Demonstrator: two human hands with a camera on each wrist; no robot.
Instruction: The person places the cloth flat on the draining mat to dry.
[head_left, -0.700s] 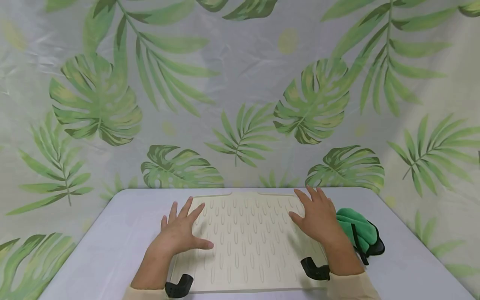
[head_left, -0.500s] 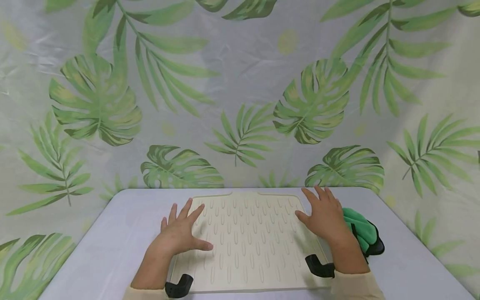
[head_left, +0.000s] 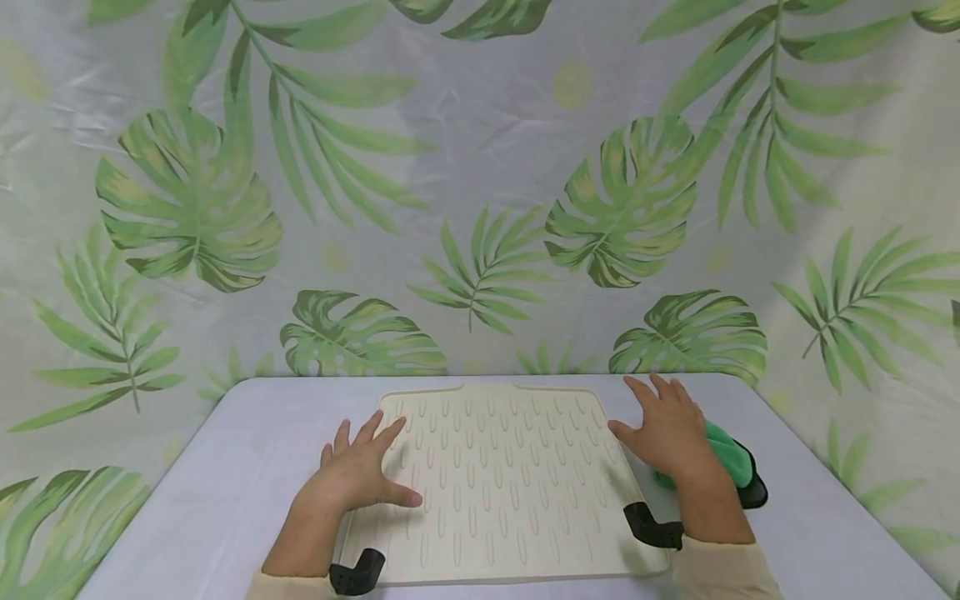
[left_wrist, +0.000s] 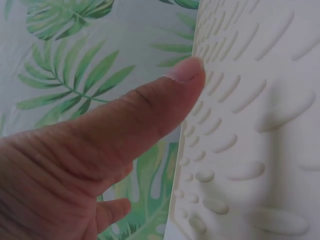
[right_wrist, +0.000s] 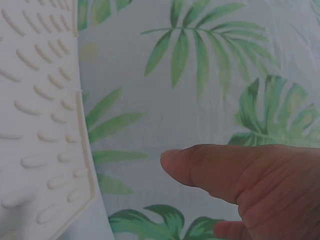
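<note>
A cream mat (head_left: 495,483) with raised oval ridges lies flat on the white table. My left hand (head_left: 356,471) hovers over its left edge, fingers spread and nothing held. In the left wrist view the thumb (left_wrist: 145,112) stretches across the mat's border. Beyond the mat's right edge is my right hand (head_left: 663,429), fingers extended and holding nothing; its thumb (right_wrist: 200,167) points toward the mat in the right wrist view. Partly hidden behind the right hand and wrist sits a soft green cloth item (head_left: 729,457) with a black rim.
The white tabletop (head_left: 247,450) extends on both sides of the mat. A curtain with green leaf print (head_left: 487,167) hangs behind the table's back edge. Black curved pieces (head_left: 358,572) are attached at both wrists.
My right hand has moved right, off the mat's edge and over toward the green cloth item, covering more of it. The left hand has barely shifted, slightly lower.
</note>
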